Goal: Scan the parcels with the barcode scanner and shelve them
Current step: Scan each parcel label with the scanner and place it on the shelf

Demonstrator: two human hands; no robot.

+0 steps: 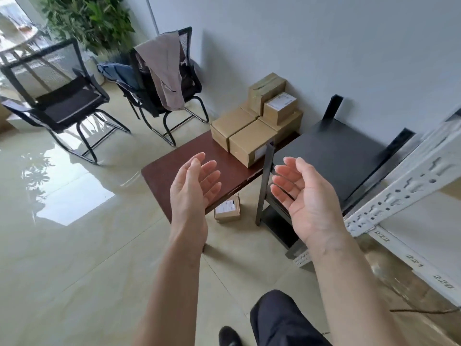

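Reaching with your left hand (193, 186) and right hand (303, 193) spread and empty, you face stacked brown cardboard parcels (252, 143) on the dark red wooden table (172, 171); no scanner shows, so you risk shelving unscanned or toppling the stack.

It looked like an office corner used as a small parcel room. Two black mesh visitor chairs (62, 96) stood on glossy tile at ten o'clock, a jacket (164, 71) slung over the nearer one's back, with a leafy potted plant (92, 18) behind them. At twelve o'clock taped cardboard parcels (252, 131) were stacked on a low brown table (179, 171) against the plain wall. At three o'clock ran a white slotted steel rack (399, 196) carrying numbered location labels.
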